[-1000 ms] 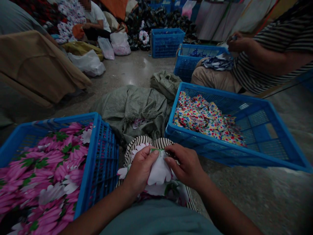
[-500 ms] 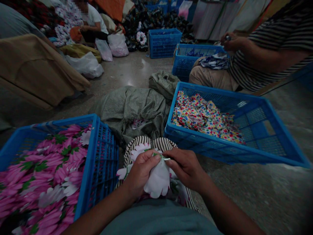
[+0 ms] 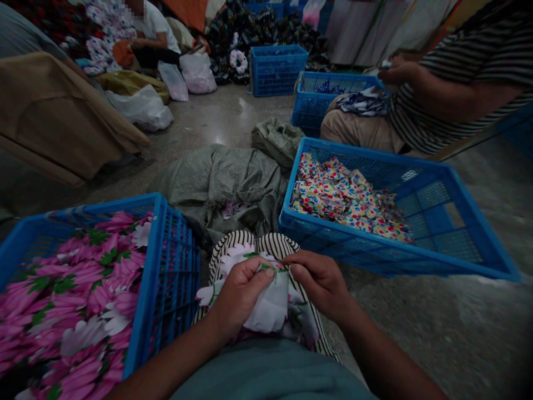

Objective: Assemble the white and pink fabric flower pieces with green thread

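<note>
A white petal-edged fabric piece [image 3: 268,305] with a green top edge hangs over my lap. My left hand [image 3: 240,297] is closed on it, thumb pressed on the green part. The fingers of my right hand [image 3: 320,282] pinch the same top edge at its right end, so the edge runs between both hands. More white petal pieces with pink tips [image 3: 235,256] lie on my striped trousers [image 3: 225,244], partly under the hands. Whether my right fingers also hold something small is hidden.
On the left stands a blue crate [image 3: 156,233] of pink and green petal pieces. A blue crate [image 3: 400,261] with colourful dotted fabric is ahead on the right, beside a grey-green sack [image 3: 225,172]. A co-worker in a striped shirt [image 3: 453,83] sits beyond it; another person [image 3: 160,36] sits farther back.
My right fingers have shifted slightly right along the green edge, which now looks more stretched. A small shiny strip seen earlier at the right fingertips no longer shows. The view has shifted slightly.
</note>
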The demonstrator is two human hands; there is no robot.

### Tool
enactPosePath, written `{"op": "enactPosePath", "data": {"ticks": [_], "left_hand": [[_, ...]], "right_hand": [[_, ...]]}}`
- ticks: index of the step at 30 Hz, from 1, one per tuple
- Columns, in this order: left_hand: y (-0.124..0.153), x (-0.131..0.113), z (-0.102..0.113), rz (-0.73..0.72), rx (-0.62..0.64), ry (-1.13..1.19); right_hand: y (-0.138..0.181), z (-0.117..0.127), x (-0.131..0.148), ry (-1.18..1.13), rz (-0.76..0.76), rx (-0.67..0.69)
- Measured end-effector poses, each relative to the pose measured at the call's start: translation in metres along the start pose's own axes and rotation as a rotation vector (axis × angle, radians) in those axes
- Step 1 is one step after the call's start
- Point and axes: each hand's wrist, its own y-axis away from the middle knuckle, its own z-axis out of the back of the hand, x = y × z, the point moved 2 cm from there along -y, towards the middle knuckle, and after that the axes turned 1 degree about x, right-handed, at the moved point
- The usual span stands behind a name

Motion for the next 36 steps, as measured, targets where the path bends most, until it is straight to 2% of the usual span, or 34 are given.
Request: {"op": "enactPosePath", "data": {"ticks": [2,9,15,21,26,29,33,36], "left_hand": [[0.001,-0.002,0.0,0.007,-0.001,-0.019],[0.001,-0.012,-0.004,-0.102,-0.038,-0.276],[0.001,-0.012,-0.004,-0.091,-0.027,-0.293],[0.0,-0.011,-0.005,-0.074,0.015,-0.313],[-0.002,-0.013,-0.005,-0.1,0.019,-0.42],[0.0,-0.019,-0.005,-0.147,0.001,-0.593],[0.004,-0.027,-0.004,-0.361,-0.074,-1.065],[0.006,-0.029,-0.005,-0.423,-0.068,-1.35]], "right_hand": [[0.0,0.001,0.002,0.03,-0.004,0.0],[-0.003,0.008,0.013,0.267,-0.023,0.171],[-0.003,0.009,0.014,0.33,-0.025,0.224],[-0.002,0.007,0.01,0.41,0.021,0.24],[-0.002,0.012,0.006,0.224,-0.016,0.133],[-0.005,0.015,0.012,0.203,-0.052,0.162],[-0.008,0.017,0.022,0.247,-0.062,0.3],[-0.006,0.014,0.026,0.282,-0.043,0.36]]}}
